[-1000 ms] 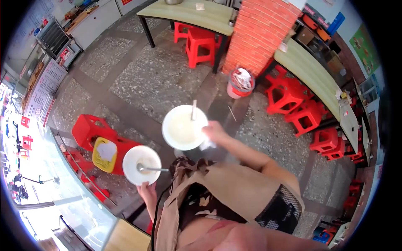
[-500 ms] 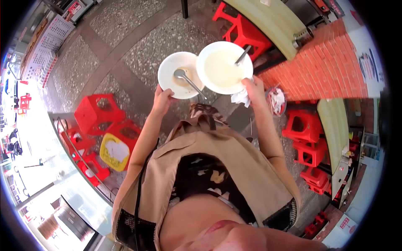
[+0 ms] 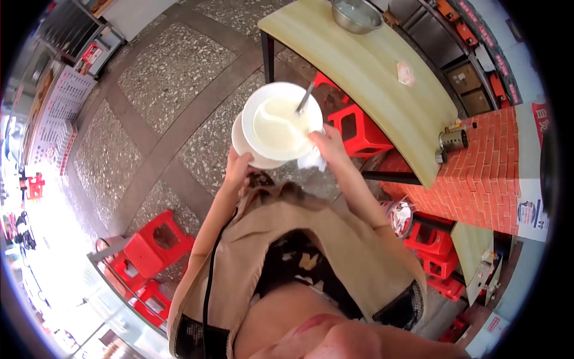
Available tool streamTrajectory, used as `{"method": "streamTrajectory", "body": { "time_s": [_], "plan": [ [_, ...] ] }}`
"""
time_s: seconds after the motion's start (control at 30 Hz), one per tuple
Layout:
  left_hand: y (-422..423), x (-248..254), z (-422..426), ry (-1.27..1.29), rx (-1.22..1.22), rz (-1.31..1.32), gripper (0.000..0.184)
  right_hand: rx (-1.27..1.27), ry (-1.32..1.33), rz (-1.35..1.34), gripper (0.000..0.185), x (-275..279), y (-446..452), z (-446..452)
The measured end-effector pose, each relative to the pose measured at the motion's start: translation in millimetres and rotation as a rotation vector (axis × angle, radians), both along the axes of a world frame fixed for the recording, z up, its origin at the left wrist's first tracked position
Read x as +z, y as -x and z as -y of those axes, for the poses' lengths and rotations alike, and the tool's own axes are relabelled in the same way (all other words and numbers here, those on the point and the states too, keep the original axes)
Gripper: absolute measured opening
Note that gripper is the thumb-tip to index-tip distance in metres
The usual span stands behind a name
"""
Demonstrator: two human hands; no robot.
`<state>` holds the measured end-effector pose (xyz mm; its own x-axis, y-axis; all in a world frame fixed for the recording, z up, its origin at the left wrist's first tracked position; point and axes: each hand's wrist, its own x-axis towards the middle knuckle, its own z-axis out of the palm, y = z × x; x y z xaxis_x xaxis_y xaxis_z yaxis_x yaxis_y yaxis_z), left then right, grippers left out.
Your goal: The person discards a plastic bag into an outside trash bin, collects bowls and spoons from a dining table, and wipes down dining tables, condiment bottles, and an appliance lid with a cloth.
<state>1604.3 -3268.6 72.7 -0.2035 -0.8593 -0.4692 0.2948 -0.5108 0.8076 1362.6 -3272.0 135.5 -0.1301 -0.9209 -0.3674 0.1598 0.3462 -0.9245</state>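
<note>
My left hand (image 3: pixel 238 167) grips the edge of a white bowl (image 3: pixel 237 137), mostly hidden under a second one. That upper white bowl (image 3: pixel 248 124) holds a pale, milky liquid, and a metal spoon (image 3: pixel 305 98) leans out over its far right side. My right hand (image 3: pixel 328 146) is closed on the upper bowl's near right rim. A crumpled white tissue (image 3: pixel 313 160) hangs just below the fingers of that hand, against the bowl. The two bowls overlap, but whether the upper one rests on the lower cannot be told.
Ahead on the right stands a long pale-yellow table (image 3: pixel 359 57) with a steel basin (image 3: pixel 357 15) and a metal cylinder (image 3: pixel 453 140). Red stools (image 3: pixel 362 131) sit under it. A brick partition (image 3: pixel 472 158) and a waste bin (image 3: pixel 399 216) are at right; more red stools (image 3: pixel 158 244) at left.
The liquid-filled bowl has shifted left over the other bowl, covering its inside and spoon. The view has advanced; more of the long table and its steel basin now show.
</note>
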Motion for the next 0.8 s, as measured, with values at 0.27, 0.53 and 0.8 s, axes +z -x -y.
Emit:
{"method": "streamTrajectory", "body": {
  "time_s": [0.27, 0.53, 0.8],
  "plan": [
    [-8.7, -32.2, 282.6, 0.061, -0.189, 0.08, 0.056, -0.205, -0.077, 0.101, 0.03, 6.4, -22.8, 210.7],
    [71.3, -77.0, 509.3, 0.016, -0.555, 0.214, 0.038, -0.466, -0.067, -0.044, 0.03, -32.1, 30.6, 357.0],
    [151.6, -149.5, 648.3, 0.207, -0.694, 0.414, 0.057, -0.658, -0.136, -0.069, 0.029, -58.1, 88.6, 427.4]
  ]
}}
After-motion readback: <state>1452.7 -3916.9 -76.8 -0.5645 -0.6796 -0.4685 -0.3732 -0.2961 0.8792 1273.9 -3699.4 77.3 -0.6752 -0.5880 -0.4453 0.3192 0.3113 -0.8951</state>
